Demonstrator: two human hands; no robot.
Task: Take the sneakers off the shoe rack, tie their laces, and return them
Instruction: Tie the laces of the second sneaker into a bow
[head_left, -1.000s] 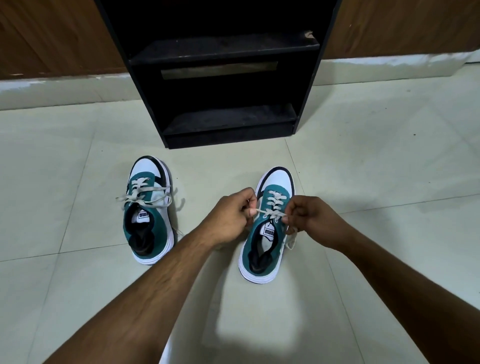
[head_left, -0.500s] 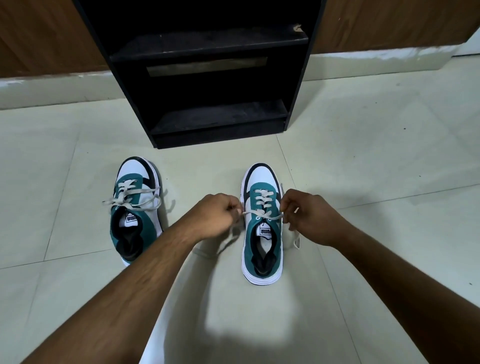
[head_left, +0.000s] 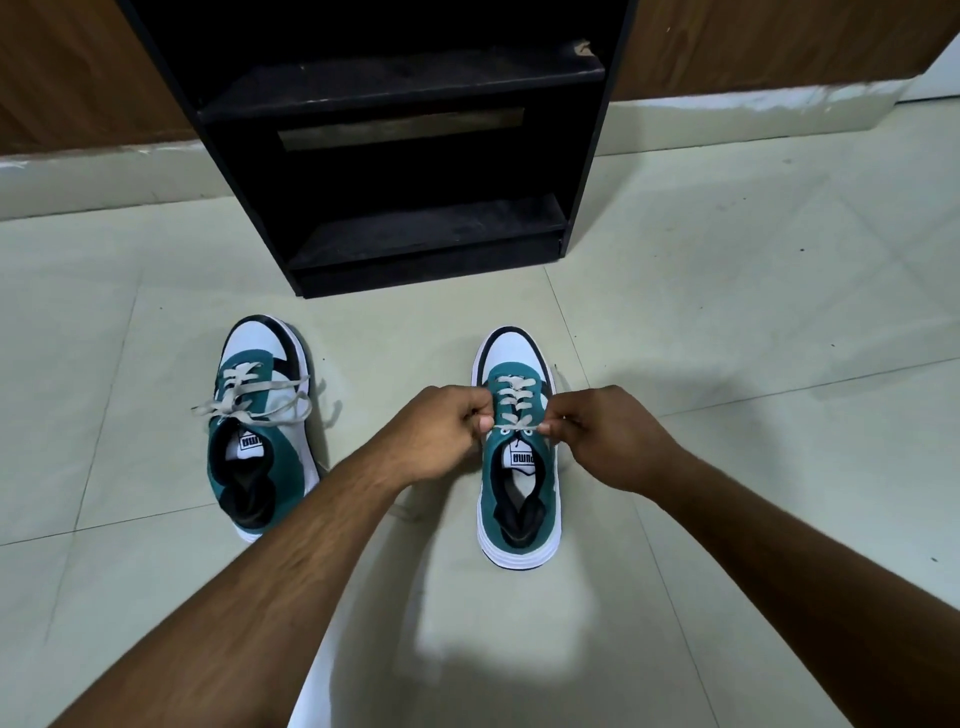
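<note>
Both fists, left hand (head_left: 447, 431) and right hand (head_left: 608, 436), apparently pinch laces (head_left: 511, 410).

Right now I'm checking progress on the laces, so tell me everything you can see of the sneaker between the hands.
The right sneaker is teal with a white toe, black trim, white sole and pale flat laces. It stands upright on the tiled floor, toe toward the black shoe rack. The left hand and right hand each pinch a lace end, pulled sideways at the top eyelets. No bow shows.
</note>
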